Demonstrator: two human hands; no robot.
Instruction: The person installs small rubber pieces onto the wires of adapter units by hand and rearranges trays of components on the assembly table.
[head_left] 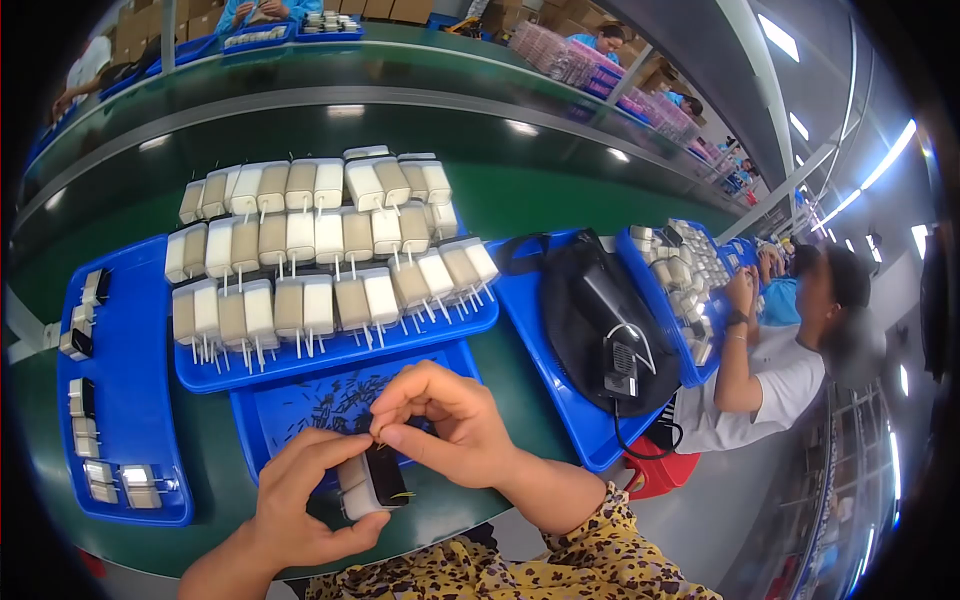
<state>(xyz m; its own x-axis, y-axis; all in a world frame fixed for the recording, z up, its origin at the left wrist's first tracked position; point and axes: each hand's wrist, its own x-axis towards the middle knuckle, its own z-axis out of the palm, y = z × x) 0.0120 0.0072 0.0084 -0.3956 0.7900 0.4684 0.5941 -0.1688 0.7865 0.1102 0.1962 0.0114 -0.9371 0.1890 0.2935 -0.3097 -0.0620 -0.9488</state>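
Holding a small white block [358, 494] with a black face over the near edge of the green table [218, 470]

The left hand [300, 495] grips the block from the side, with the thumb low and the fingers up by its top end. The right hand [455, 425] has its thumb and finger pinched together at that top end. What sits in the pinch is too small to tell. Thin yellowish wires stick out at the block's low corner.

Just past the hands, near the middle of the table's near edge, is a blue tray [252, 415] of tiny black pieces [330, 405]. Behind it, a bigger blue tray [225, 378] holds white and tan blocks [300, 240] piled high, with white wires hanging down in front.

Toward the table's left edge is a long blue tray [130, 380]. Small blocks [82, 397] line its left edge, and more lie by its near right corner.

On the right, a black bag [575, 300] lies on another blue tray [590, 440]. Beyond it sits a person in a white shirt [775, 380].
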